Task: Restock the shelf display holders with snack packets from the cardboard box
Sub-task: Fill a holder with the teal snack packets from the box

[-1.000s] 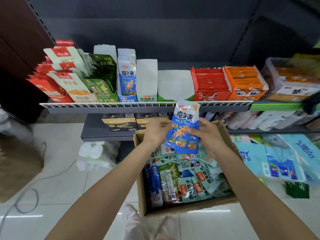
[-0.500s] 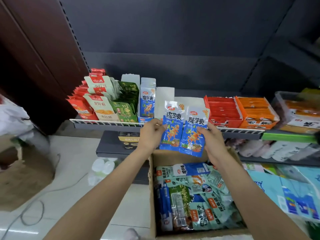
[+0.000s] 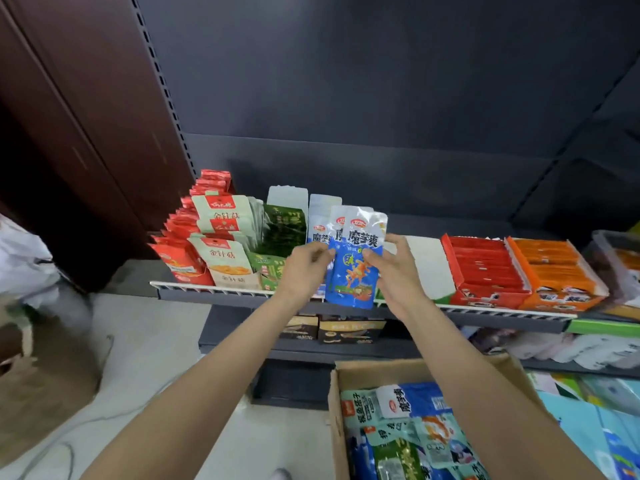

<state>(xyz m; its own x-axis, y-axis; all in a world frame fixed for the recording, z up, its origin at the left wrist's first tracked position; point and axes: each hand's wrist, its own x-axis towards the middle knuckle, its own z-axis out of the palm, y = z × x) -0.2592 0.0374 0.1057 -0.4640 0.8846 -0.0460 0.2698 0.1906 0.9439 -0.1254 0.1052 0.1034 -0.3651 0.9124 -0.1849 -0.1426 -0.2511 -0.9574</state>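
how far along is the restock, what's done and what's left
Done: the left end of the grey shelf looks stocked, with red packets, cream packets and green packets.

In hand: left hand and right hand hold blue-and-white snack packets at the shelf front.

Left: the white holder shows no packets, and the brown cardboard box holds plenty.

Paper bag (image 3: 41, 386) on floor, left of shelf unit (image 3: 346, 344); cable (image 3: 52, 452) beside it; brown cabinet (image 3: 86, 133) behind.
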